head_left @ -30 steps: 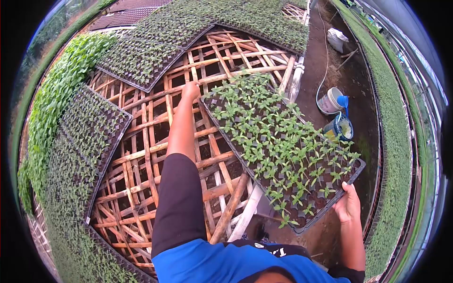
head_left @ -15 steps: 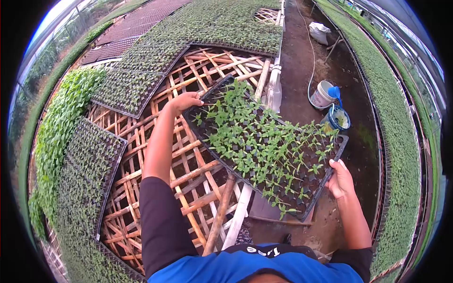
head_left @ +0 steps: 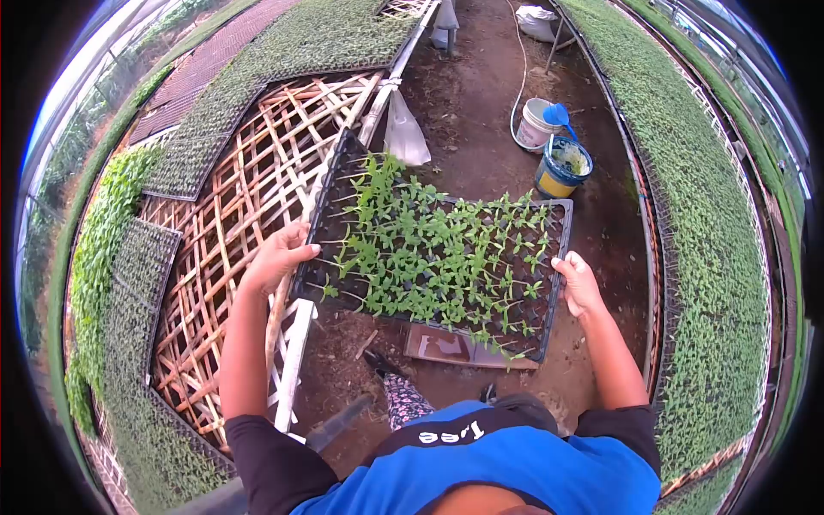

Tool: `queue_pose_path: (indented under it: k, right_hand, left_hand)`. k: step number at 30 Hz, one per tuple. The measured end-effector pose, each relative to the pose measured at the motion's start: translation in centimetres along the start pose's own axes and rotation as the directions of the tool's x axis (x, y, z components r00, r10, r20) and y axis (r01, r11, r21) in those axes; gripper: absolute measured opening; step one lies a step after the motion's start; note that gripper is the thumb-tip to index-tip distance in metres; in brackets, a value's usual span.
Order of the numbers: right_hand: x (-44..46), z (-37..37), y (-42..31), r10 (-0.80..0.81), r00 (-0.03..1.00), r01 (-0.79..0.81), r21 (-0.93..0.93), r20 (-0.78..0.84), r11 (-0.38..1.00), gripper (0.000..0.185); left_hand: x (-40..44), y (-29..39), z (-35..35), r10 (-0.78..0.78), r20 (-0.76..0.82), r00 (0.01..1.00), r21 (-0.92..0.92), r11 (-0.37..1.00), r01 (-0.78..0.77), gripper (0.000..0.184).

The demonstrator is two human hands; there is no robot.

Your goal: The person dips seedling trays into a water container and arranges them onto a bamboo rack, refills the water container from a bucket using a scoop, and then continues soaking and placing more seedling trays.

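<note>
A black seedling tray (head_left: 446,257) full of leafy green seedlings hangs in front of my body, over the dirt path. My left hand (head_left: 281,255) grips its left short edge, thumb on top of the rim. At the opposite short edge, my right hand (head_left: 577,279) is closed on the rim, with the thumb on top and the other fingers partly hidden. The tray's left end is close to the edge of a slatted bamboo bench (head_left: 232,215).
More seedling trays (head_left: 335,39) cover the bench's far part and left side. Beyond the held tray stand a white bucket (head_left: 534,129) with a blue scoop and a blue-yellow bucket (head_left: 562,172). A plastic bag (head_left: 403,133) hangs at the bench edge. Another seedling bed (head_left: 712,257) runs along the right.
The tray has come off from above the bench and swung over the path, now more level across the view. My left hand, earlier at its far corner, has come nearer. The view has turned right.
</note>
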State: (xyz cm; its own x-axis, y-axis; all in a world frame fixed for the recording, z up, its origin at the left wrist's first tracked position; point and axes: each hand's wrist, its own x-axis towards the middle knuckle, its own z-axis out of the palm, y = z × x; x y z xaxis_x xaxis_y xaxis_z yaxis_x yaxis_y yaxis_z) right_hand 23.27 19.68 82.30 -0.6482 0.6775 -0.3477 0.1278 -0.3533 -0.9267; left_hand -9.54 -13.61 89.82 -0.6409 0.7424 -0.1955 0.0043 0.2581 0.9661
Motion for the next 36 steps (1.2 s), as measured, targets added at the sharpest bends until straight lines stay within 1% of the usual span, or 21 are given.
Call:
queue_pose_path:
  k: [1,2,3,4,5,7,8,11,12,13,14,17,19,22,23,26,27,29,30,31,36]
  right_hand:
    - [-1.1,-1.9,0.5,0.085,0.996,-0.086,-0.041,-0.037,0.995,0.022]
    - [-1.4,-4.7,1.9,0.118,0.991,-0.124,-0.102,-0.063,0.987,0.022]
    - [-1.3,-7.5,4.4,0.158,0.983,-0.171,-0.156,-0.093,0.973,0.023]
    - [-1.0,-10.1,7.3,0.081,0.991,-0.103,-0.226,-0.106,0.969,0.025]
    - [-1.5,-12.1,8.7,0.125,0.985,-0.153,-0.257,-0.121,0.954,0.025]
    - [-2.1,-15.0,11.7,0.208,0.967,-0.245,-0.315,-0.146,0.917,0.024]
    - [-2.1,-16.5,13.6,0.274,0.946,-0.319,-0.348,-0.173,0.881,0.023]
    - [-0.2,-21.9,24.0,0.23,0.961,-0.278,-0.482,-0.157,0.831,0.023]
    - [0.4,-22.6,26.5,0.315,0.929,-0.37,-0.444,-0.194,0.816,0.023]
    - [0.9,-23.4,29.7,0.318,0.924,-0.381,-0.456,-0.211,0.804,0.023]
    - [2.1,-23.6,32.7,0.306,0.925,-0.378,-0.472,-0.225,0.796,0.023]
    - [5.1,-24.2,39.6,0.28,0.911,-0.405,-0.521,-0.304,0.751,0.022]
    - [7.3,-24.6,44.6,0.261,0.897,-0.42,-0.502,-0.356,0.756,0.022]
    - [11.4,-26.1,52.7,0.084,0.928,-0.304,-0.608,-0.362,0.733,0.024]
    - [12.8,-26.7,55.6,0.017,0.934,-0.261,-0.648,-0.358,0.716,0.024]
    - [17.1,-27.3,60.6,0.039,0.902,-0.287,-0.531,-0.43,0.797,0.026]
    - [18.7,-28.1,61.5,0.129,0.886,-0.361,-0.49,-0.445,0.794,0.024]
    - [21.2,-29.5,63.7,-0.009,0.908,-0.243,-0.545,-0.418,0.803,0.026]
    - [22.6,-30.8,65.2,-0.098,0.918,-0.181,-0.626,-0.385,0.759,0.026]
    - [23.5,-31.4,65.7,-0.01,0.898,-0.263,-0.554,-0.44,0.79,0.026]
    - [26.5,-34.0,69.9,-0.011,0.867,-0.285,-0.516,-0.497,0.808,0.029]
  left_hand:
    - [-0.9,-2.4,2.9,0.001,-0.029,1.0,0.037,0.999,0.001,0.02]
    - [-2.0,-4.0,5.9,-0.142,-0.059,0.988,0.037,0.989,0.144,0.019]
    - [-2.4,-6.8,8.9,-0.193,-0.039,0.98,-0.111,0.976,0.187,0.017]
    - [-2.9,-9.1,11.5,-0.282,-0.027,0.959,-0.099,0.955,0.278,0.015]
    - [-3.1,-11.3,13.7,-0.369,-0.016,0.929,-0.086,0.926,0.367,0.014]
    - [-3.0,-17.2,17.8,-0.459,0.066,0.886,-0.201,0.864,0.462,0.012]
    - [-2.7,-20.8,19.0,-0.52,0.073,0.851,-0.125,0.842,0.525,0.012]
    - [-1.8,-26.5,23.7,-0.65,0.091,0.754,0.073,0.76,0.646,0.016]
    - [-1.7,-29.0,25.2,-0.676,0.096,0.73,0.048,0.736,0.675,0.016]
    - [-1.2,-31.9,26.6,-0.695,0.1,0.712,0.022,0.717,0.697,0.017]
    - [-0.2,-35.1,27.2,-0.703,0.1,0.704,-0.007,0.707,0.707,0.018]
    - [1.5,-47.7,29.6,-0.609,-0.005,0.793,0.109,0.788,0.605,0.021]
    - [2.9,-51.6,31.6,-0.56,-0.083,0.824,0.232,0.794,0.562,0.023]
    - [5.8,-57.0,33.5,-0.518,-0.162,0.84,0.413,0.738,0.534,0.024]
    - [6.8,-59.0,34.0,-0.444,-0.207,0.872,0.499,0.719,0.484,0.024]
    - [10.2,-65.5,34.4,-0.379,-0.25,0.891,0.525,0.72,0.454,0.027]
    - [11.4,-67.0,34.3,-0.329,-0.263,0.907,0.558,0.715,0.421,0.026]
    - [13.2,-71.1,33.6,-0.362,-0.25,0.898,0.316,0.846,0.429,0.024]
    - [14.0,-72.9,33.0,-0.34,-0.26,0.904,0.311,0.857,0.412,0.023]
    - [14.8,-74.0,32.5,-0.311,-0.271,0.911,0.307,0.869,0.388,0.023]
    - [16.5,-76.9,32.5,-0.358,-0.38,0.853,0.603,0.604,0.521,0.022]
